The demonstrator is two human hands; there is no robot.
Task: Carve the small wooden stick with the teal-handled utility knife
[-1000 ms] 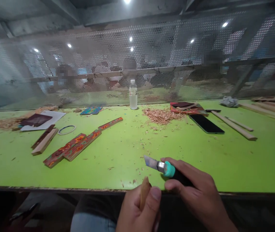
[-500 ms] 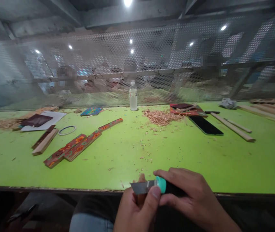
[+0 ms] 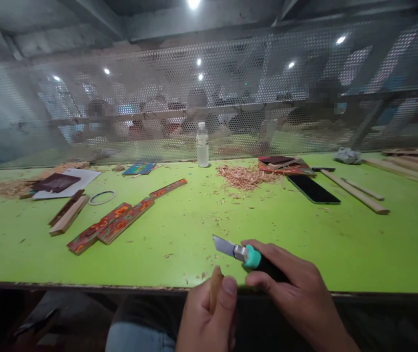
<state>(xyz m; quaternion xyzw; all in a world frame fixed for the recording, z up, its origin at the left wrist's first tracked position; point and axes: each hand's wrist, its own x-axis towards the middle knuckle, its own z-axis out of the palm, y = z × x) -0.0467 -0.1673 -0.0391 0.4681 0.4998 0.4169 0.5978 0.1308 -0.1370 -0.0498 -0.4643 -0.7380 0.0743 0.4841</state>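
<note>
My left hand (image 3: pixel 209 315) is closed around a small piece of wood (image 3: pixel 215 287), its narrowed tip sticking up past the thumb. Most of that piece is hidden inside the fingers. In my right hand (image 3: pixel 293 288) is a utility knife (image 3: pixel 253 257) with a black handle and a teal collar. Its bare blade points left and slightly up, apart from the wood. Both hands are at the table's near edge, above my lap. Wood shavings (image 3: pixel 243 177) lie heaped farther back, with loose flakes scattered towards me.
On the green table (image 3: pixel 179 230), painted wooden strips (image 3: pixel 121 220) and a ring (image 3: pixel 102 197) lie left. A water bottle (image 3: pixel 202 145) stands against the perforated screen (image 3: pixel 165 112). To the right are a phone (image 3: pixel 313 189), a wooden stick (image 3: pixel 356 192) and crumpled paper (image 3: pixel 347 155).
The knife has moved up and away from the wood, and its blade has tilted upward. My left thumb no longer touches the knife, and the wood tip shows more.
</note>
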